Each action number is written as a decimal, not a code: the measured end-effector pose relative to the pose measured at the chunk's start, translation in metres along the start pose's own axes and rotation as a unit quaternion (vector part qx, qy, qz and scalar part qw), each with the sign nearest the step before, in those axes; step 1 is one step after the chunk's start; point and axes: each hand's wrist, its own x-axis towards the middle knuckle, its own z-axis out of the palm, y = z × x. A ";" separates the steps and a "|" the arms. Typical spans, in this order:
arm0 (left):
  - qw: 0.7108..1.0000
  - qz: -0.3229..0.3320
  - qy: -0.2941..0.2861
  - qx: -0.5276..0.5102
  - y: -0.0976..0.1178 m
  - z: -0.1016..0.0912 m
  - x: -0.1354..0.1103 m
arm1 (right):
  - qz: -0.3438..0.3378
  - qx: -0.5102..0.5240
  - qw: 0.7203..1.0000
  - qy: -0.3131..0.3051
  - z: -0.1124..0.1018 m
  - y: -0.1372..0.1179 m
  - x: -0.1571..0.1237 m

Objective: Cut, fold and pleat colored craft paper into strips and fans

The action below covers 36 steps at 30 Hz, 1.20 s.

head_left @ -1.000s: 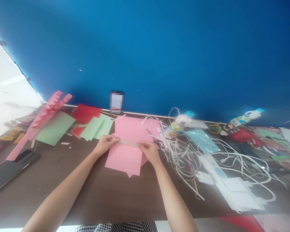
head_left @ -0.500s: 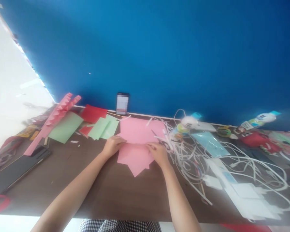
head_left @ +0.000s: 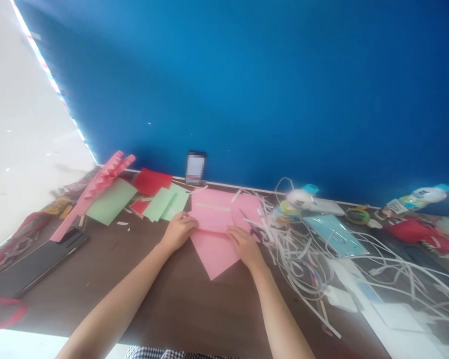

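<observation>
A sheet of pink paper lies on the table, one corner pointing at me. Over it is a folded pink paper piece, with a pale strip along its upper face. My left hand is closed at the left end of the piece's near edge, thumb and fingers together. At the right end, my right hand also pinches this edge. The fingers cover both ends of the fold. Close to my right hand are the dark handles of scissors, partly hidden by paper.
White paper strips and cables tangle at the right, near a glue bottle and a blue packet. Green paper, red paper, a pleated pink strip and a dark phone lie left. A blurred-screen device leans against the blue wall.
The folded piece now lies turned up, its pale strip showing. Its notched points no longer jut out at the near side. The whole view has shifted slightly.
</observation>
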 end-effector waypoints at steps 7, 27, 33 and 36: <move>0.997 0.004 -0.077 -0.002 -0.001 0.002 -0.001 | -0.023 -0.075 0.996 -0.047 0.005 -0.010 0.006; 0.987 -0.098 -0.109 -0.063 0.001 0.000 0.002 | 0.066 0.064 0.993 -0.070 0.017 -0.006 0.007; 0.981 -0.135 -0.122 -0.061 0.003 -0.002 0.005 | 0.099 0.067 0.991 -0.056 0.020 -0.010 0.010; 0.978 -0.165 -0.115 -0.057 0.003 0.001 0.005 | 0.109 0.045 0.992 -0.039 0.022 -0.013 0.010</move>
